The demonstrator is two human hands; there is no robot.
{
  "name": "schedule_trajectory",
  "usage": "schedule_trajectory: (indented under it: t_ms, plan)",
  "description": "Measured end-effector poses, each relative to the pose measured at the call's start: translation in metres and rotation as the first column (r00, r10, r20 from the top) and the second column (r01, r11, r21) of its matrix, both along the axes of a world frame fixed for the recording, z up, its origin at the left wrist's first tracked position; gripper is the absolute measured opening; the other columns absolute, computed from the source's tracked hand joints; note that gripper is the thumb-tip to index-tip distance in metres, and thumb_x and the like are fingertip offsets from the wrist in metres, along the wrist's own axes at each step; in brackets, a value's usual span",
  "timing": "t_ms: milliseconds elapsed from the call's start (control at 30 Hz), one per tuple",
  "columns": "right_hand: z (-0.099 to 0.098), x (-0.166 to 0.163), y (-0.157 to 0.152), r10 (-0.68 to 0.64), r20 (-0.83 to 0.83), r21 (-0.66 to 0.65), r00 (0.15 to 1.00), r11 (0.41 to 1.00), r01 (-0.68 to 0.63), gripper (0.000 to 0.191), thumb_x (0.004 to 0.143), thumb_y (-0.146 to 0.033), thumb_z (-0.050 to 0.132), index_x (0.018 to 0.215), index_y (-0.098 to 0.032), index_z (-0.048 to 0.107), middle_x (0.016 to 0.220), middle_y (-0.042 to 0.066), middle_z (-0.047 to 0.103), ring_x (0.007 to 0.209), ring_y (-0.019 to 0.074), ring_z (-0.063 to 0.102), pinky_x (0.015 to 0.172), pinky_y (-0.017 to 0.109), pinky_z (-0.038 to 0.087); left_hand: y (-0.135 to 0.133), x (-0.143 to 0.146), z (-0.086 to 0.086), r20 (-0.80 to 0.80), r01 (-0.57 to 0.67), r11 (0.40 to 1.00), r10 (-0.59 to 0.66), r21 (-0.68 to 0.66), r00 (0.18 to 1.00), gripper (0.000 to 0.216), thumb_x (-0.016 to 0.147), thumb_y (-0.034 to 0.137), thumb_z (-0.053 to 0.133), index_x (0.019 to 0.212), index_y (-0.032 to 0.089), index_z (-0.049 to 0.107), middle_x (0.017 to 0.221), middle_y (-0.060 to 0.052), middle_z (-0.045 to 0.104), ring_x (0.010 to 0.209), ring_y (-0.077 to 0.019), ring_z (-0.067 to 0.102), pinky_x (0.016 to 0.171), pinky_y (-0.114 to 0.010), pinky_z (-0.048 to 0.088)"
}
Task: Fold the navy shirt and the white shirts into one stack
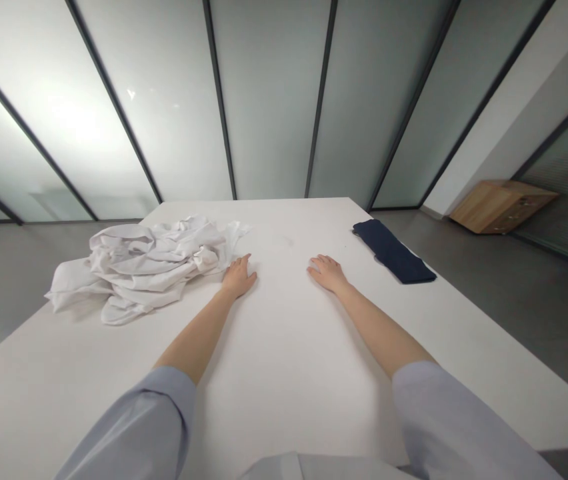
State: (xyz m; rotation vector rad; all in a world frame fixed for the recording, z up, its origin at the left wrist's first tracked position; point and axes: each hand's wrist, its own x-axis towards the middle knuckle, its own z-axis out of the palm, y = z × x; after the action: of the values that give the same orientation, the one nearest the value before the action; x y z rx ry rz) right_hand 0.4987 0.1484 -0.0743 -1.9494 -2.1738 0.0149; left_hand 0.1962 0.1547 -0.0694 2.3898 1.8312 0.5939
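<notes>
Both my arms reach forward over a white table (284,360). My left hand (239,277) lies on the tabletop with its fingers apart, right beside the edge of a crumpled heap of white cloth (147,263); whether the fingertips touch the cloth I cannot tell. Flat on the table, palm down and holding nothing, is my right hand (328,272), its fingers stretched out. To its right, a folded dark navy cloth (393,250) lies in a long strip near the table's right edge.
Frosted glass panels (269,100) with dark frames stand beyond the table's far edge. A wooden cabinet (501,205) sits on the grey floor (514,280) at the far right, next to a white pillar (509,100).
</notes>
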Motion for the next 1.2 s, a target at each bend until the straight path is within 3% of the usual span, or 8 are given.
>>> schedule_trajectory:
  t_ms: [100, 333, 500, 600, 733, 867, 1033, 1200]
  plan:
    - [0.001, 0.005, -0.002, 0.015, -0.003, -0.005, 1.000, 1.000, -0.015, 0.040, 0.094, -0.040, 0.044, 0.127, -0.023, 0.059, 0.139, 0.010, 0.052, 0.129, 0.0276, 0.044, 0.105, 0.041, 0.034, 0.000, -0.001, -0.001, 0.050, -0.015, 1.000, 0.013, 0.022, 0.999, 0.070, 0.084, 0.032, 0.053, 0.145, 0.012, 0.027, 0.130, -0.016, 0.054, 0.119, -0.0262, 0.052, 0.100, -0.039, 0.042]
    - [0.001, 0.004, -0.004, 0.012, 0.000, 0.004, 1.000, 1.000, -0.012, 0.041, 0.094, -0.039, 0.044, 0.128, -0.021, 0.059, 0.140, 0.011, 0.050, 0.130, 0.0284, 0.043, 0.106, 0.041, 0.034, -0.011, 0.006, 0.013, 0.059, -0.019, 0.992, 0.012, 0.128, 0.998, 0.061, 0.086, 0.030, 0.048, 0.144, 0.019, 0.030, 0.131, -0.014, 0.052, 0.107, -0.0247, 0.060, 0.089, -0.036, 0.048]
    - [0.004, 0.000, -0.007, -0.007, 0.014, 0.008, 1.000, 1.000, 0.007, 0.040, 0.094, -0.038, 0.043, 0.126, -0.022, 0.059, 0.139, 0.011, 0.052, 0.130, 0.0274, 0.044, 0.105, 0.041, 0.035, -0.011, 0.005, 0.051, 0.046, -0.085, 0.912, 0.072, 0.402, 0.996, 0.060, 0.084, 0.027, 0.050, 0.141, 0.017, 0.035, 0.141, -0.016, 0.043, 0.123, -0.0305, 0.048, 0.099, -0.042, 0.040]
    - [0.005, -0.001, -0.008, -0.005, 0.023, 0.008, 1.000, 1.000, 0.005, 0.039, 0.094, -0.037, 0.043, 0.125, -0.021, 0.059, 0.138, 0.011, 0.052, 0.130, 0.0271, 0.044, 0.105, 0.041, 0.034, 0.001, -0.012, 0.081, -0.028, -0.115, 0.893, 0.142, 0.436, 0.990, 0.043, 0.086, 0.031, 0.048, 0.127, 0.019, 0.052, 0.135, -0.014, 0.050, 0.124, -0.0327, 0.044, 0.105, -0.048, 0.032]
    - [0.003, 0.000, -0.007, 0.001, 0.009, 0.014, 1.000, 1.000, -0.002, 0.037, 0.093, -0.036, 0.044, 0.122, -0.021, 0.061, 0.134, 0.011, 0.055, 0.128, 0.0268, 0.045, 0.104, 0.040, 0.035, 0.024, -0.049, 0.108, -0.154, -0.277, 0.922, 0.325, 0.269, 0.933, 0.055, 0.078, 0.053, 0.058, 0.121, 0.018, 0.057, 0.134, -0.017, 0.052, 0.131, -0.0396, 0.035, 0.107, -0.059, 0.022]
    - [-0.002, 0.002, -0.004, 0.015, 0.005, 0.038, 1.000, 0.999, -0.015, 0.036, 0.092, -0.036, 0.044, 0.121, -0.022, 0.061, 0.132, 0.011, 0.057, 0.126, 0.0267, 0.047, 0.102, 0.040, 0.036, 0.039, -0.085, 0.108, -0.210, -0.471, 0.878, 0.447, -0.084, 0.870, 0.074, 0.065, 0.058, 0.067, 0.125, 0.018, 0.054, 0.137, -0.022, 0.050, 0.129, -0.0438, 0.038, 0.100, -0.062, 0.031]
    - [-0.007, 0.004, -0.002, 0.010, 0.004, 0.066, 1.000, 0.998, -0.011, 0.040, 0.092, -0.038, 0.043, 0.124, -0.021, 0.060, 0.136, 0.011, 0.053, 0.127, 0.0270, 0.045, 0.103, 0.041, 0.036, 0.041, -0.111, 0.100, 0.160, -0.525, 0.833, 0.550, -0.173, 0.820, 0.035, 0.072, 0.036, 0.063, 0.100, 0.016, 0.065, 0.112, -0.019, 0.066, 0.113, -0.0385, 0.056, 0.092, -0.052, 0.041]
    - [-0.005, 0.003, -0.003, 0.020, -0.008, 0.067, 1.000, 0.998, -0.020, 0.040, 0.090, -0.036, 0.044, 0.122, -0.020, 0.061, 0.134, 0.013, 0.055, 0.123, 0.0275, 0.048, 0.101, 0.041, 0.037, 0.051, -0.125, 0.133, 0.586, -0.598, 0.791, 0.548, -0.130, 0.597, 0.030, 0.084, 0.029, 0.043, 0.096, 0.008, 0.062, 0.089, -0.014, 0.066, 0.083, -0.0250, 0.063, 0.067, -0.034, 0.048]
